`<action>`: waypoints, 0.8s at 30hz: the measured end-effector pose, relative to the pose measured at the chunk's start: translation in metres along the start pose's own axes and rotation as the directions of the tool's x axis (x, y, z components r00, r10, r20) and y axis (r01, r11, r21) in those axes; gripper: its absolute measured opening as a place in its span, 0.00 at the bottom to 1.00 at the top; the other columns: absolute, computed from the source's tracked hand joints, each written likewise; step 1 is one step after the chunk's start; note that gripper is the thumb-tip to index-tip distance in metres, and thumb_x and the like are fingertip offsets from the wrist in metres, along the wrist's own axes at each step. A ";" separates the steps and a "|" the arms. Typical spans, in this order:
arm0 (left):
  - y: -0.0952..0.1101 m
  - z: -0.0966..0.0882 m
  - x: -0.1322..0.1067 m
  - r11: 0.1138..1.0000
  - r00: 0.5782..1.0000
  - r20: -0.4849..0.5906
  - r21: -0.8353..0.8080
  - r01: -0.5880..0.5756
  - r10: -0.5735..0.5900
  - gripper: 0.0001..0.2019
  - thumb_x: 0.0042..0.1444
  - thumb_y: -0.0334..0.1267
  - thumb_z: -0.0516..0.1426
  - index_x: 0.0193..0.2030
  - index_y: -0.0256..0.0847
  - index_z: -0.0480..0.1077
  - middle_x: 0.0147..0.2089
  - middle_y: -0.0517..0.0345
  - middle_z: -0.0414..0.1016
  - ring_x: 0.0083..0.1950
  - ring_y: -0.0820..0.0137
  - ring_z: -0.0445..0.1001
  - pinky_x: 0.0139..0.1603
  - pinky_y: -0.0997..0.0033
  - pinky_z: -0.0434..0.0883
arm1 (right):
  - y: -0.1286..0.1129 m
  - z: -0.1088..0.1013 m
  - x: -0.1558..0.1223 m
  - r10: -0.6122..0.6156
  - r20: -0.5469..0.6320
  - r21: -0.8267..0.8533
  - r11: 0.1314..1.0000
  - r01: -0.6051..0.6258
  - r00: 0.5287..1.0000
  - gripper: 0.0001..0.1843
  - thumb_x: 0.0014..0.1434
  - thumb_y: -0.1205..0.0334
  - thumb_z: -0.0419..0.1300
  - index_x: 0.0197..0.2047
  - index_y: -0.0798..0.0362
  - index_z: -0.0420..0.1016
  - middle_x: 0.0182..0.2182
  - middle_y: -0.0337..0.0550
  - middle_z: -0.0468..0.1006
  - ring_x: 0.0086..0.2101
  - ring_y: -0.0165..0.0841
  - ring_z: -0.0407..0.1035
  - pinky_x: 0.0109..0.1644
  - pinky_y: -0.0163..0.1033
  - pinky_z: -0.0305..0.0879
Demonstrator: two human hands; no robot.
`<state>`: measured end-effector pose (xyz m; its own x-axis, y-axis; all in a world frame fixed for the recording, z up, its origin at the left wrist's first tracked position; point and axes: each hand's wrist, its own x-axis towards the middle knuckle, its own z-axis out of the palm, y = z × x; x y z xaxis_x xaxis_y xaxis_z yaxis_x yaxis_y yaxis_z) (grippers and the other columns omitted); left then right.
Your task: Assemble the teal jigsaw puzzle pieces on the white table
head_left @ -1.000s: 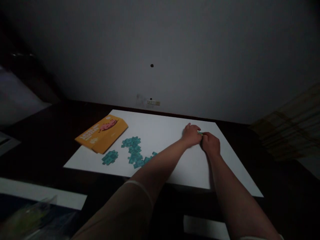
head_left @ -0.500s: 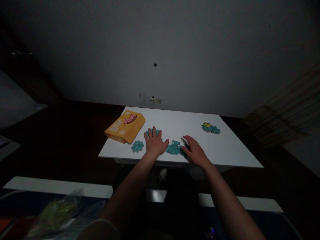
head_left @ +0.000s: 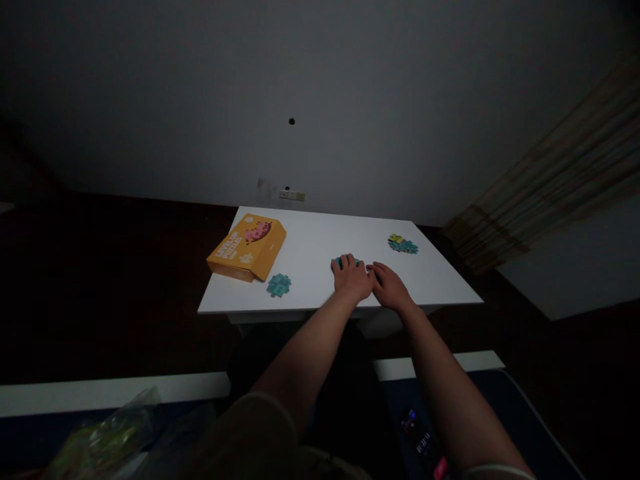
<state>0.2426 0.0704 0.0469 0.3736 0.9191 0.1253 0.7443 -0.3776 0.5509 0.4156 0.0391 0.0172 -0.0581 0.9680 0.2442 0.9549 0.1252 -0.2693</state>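
Note:
On the white table [head_left: 320, 240] my left hand [head_left: 352, 277] lies flat, fingers spread, over a heap of teal puzzle pieces [head_left: 343, 261] that shows only at my fingertips. Touching it on the right, my right hand [head_left: 389, 285] also rests flat with fingers stretched out. A small separate cluster of teal pieces [head_left: 279, 285] lies to the left near the front edge. Far right on the table sits an assembled patch [head_left: 401, 244] of teal pieces with some yellow. An orange puzzle box [head_left: 247, 247] lies at the left.
The table stands against a grey wall with a socket [head_left: 292, 195]. Dark floor surrounds it. A white ledge [head_left: 110, 393] runs below, a crumpled clear bag [head_left: 100, 437] lies bottom left, and a striped curtain [head_left: 545, 173] hangs at right.
Both hands left the far-right patch, spread over the loose pieces, then swept them together to the table's middle. The view pulled back and shifted.

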 end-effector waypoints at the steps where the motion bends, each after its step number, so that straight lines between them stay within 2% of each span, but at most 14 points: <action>1: -0.001 0.001 0.000 0.999 0.998 0.036 -0.015 -0.049 0.050 0.26 0.77 0.52 0.52 0.71 0.42 0.77 0.82 0.35 0.64 0.83 0.38 0.55 0.83 0.26 0.47 | 0.005 0.001 0.004 0.022 -0.020 0.015 1.000 -0.022 1.000 0.29 0.74 0.56 0.52 0.70 0.57 0.80 0.71 0.63 0.77 0.71 0.50 0.69 0.78 0.58 0.64; 4: -0.018 -0.005 0.000 0.985 0.978 0.116 -0.036 -0.168 0.171 0.24 0.75 0.54 0.57 0.71 0.50 0.78 0.81 0.42 0.66 0.82 0.42 0.58 0.83 0.31 0.50 | 0.011 0.006 0.015 0.056 -0.068 0.068 0.996 -0.052 0.996 0.28 0.74 0.52 0.54 0.66 0.58 0.82 0.68 0.66 0.78 0.69 0.51 0.70 0.77 0.58 0.64; 6: -0.036 -0.012 -0.002 0.975 0.966 0.129 -0.024 -0.222 0.223 0.27 0.71 0.57 0.62 0.73 0.53 0.76 0.83 0.45 0.65 0.83 0.42 0.57 0.84 0.34 0.49 | 0.010 0.008 0.021 0.038 -0.082 0.110 0.994 -0.029 0.996 0.27 0.74 0.48 0.56 0.63 0.57 0.84 0.67 0.65 0.79 0.68 0.52 0.71 0.77 0.58 0.65; 8: -0.051 -0.020 -0.005 0.966 0.960 0.109 0.012 -0.259 0.256 0.29 0.70 0.59 0.64 0.73 0.52 0.76 0.82 0.43 0.65 0.82 0.40 0.58 0.83 0.33 0.49 | 0.006 0.009 0.027 0.001 -0.080 0.153 0.988 0.011 0.997 0.24 0.74 0.48 0.58 0.60 0.55 0.86 0.65 0.63 0.81 0.66 0.51 0.72 0.76 0.57 0.65; 10: -0.060 -0.026 -0.006 0.967 0.967 0.062 0.042 -0.250 0.247 0.27 0.72 0.59 0.63 0.71 0.49 0.78 0.79 0.41 0.69 0.80 0.40 0.61 0.81 0.33 0.51 | 0.004 0.008 0.031 -0.007 -0.075 0.194 0.981 0.021 0.997 0.21 0.73 0.49 0.60 0.57 0.52 0.87 0.61 0.58 0.84 0.64 0.50 0.74 0.74 0.57 0.67; 13: -0.063 -0.029 -0.005 0.978 0.978 0.010 0.029 -0.208 0.208 0.19 0.76 0.52 0.61 0.67 0.50 0.81 0.73 0.44 0.76 0.75 0.46 0.67 0.78 0.39 0.57 | 0.004 0.006 0.033 0.040 -0.109 0.256 0.967 -0.011 0.993 0.18 0.70 0.50 0.63 0.54 0.49 0.87 0.55 0.54 0.87 0.57 0.49 0.78 0.69 0.56 0.72; 15: -0.061 -0.029 -0.001 0.982 0.982 0.006 0.015 -0.189 0.189 0.16 0.77 0.46 0.59 0.65 0.51 0.82 0.69 0.49 0.79 0.73 0.50 0.70 0.76 0.43 0.62 | 0.008 0.007 0.033 0.056 -0.187 0.297 0.955 0.002 0.981 0.17 0.69 0.49 0.64 0.52 0.49 0.87 0.53 0.54 0.88 0.54 0.49 0.80 0.66 0.57 0.74; 18: -0.060 -0.030 0.005 0.987 0.987 0.008 0.006 -0.160 0.160 0.17 0.78 0.39 0.56 0.64 0.51 0.83 0.65 0.51 0.83 0.70 0.53 0.74 0.73 0.48 0.66 | 0.016 0.009 0.032 0.074 -0.313 0.314 0.949 0.030 0.947 0.16 0.69 0.50 0.64 0.50 0.50 0.87 0.51 0.55 0.88 0.53 0.50 0.80 0.65 0.58 0.76; 20: -0.061 -0.032 0.005 0.989 0.989 -0.021 0.004 -0.145 0.145 0.18 0.79 0.37 0.53 0.64 0.50 0.83 0.66 0.51 0.83 0.70 0.55 0.74 0.73 0.50 0.68 | 0.019 0.010 0.032 0.095 -0.344 0.305 0.952 0.016 0.934 0.16 0.70 0.50 0.64 0.50 0.50 0.87 0.52 0.56 0.87 0.54 0.50 0.80 0.66 0.58 0.76; 22: -0.061 -0.033 0.002 0.989 0.987 -0.062 0.027 -0.144 0.145 0.18 0.80 0.43 0.53 0.67 0.51 0.81 0.72 0.51 0.79 0.76 0.53 0.70 0.78 0.46 0.65 | 0.018 0.010 0.032 0.080 -0.323 0.299 0.954 0.021 0.943 0.17 0.71 0.50 0.63 0.52 0.51 0.88 0.55 0.58 0.86 0.57 0.51 0.80 0.68 0.59 0.74; 24: -0.061 -0.032 -0.003 0.983 0.984 -0.052 0.080 -0.164 0.169 0.24 0.76 0.56 0.58 0.73 0.52 0.77 0.82 0.49 0.68 0.84 0.46 0.60 0.83 0.35 0.56 | 0.014 0.009 0.030 -0.012 -0.248 0.275 0.958 0.082 0.969 0.18 0.72 0.49 0.65 0.55 0.50 0.89 0.61 0.57 0.84 0.61 0.52 0.78 0.72 0.60 0.72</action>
<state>0.1780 0.0939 0.0394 0.4647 0.8468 0.2588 0.7149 -0.5313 0.4546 0.4250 0.0721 0.0123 0.0050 0.8821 0.4710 0.8299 0.2591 -0.4941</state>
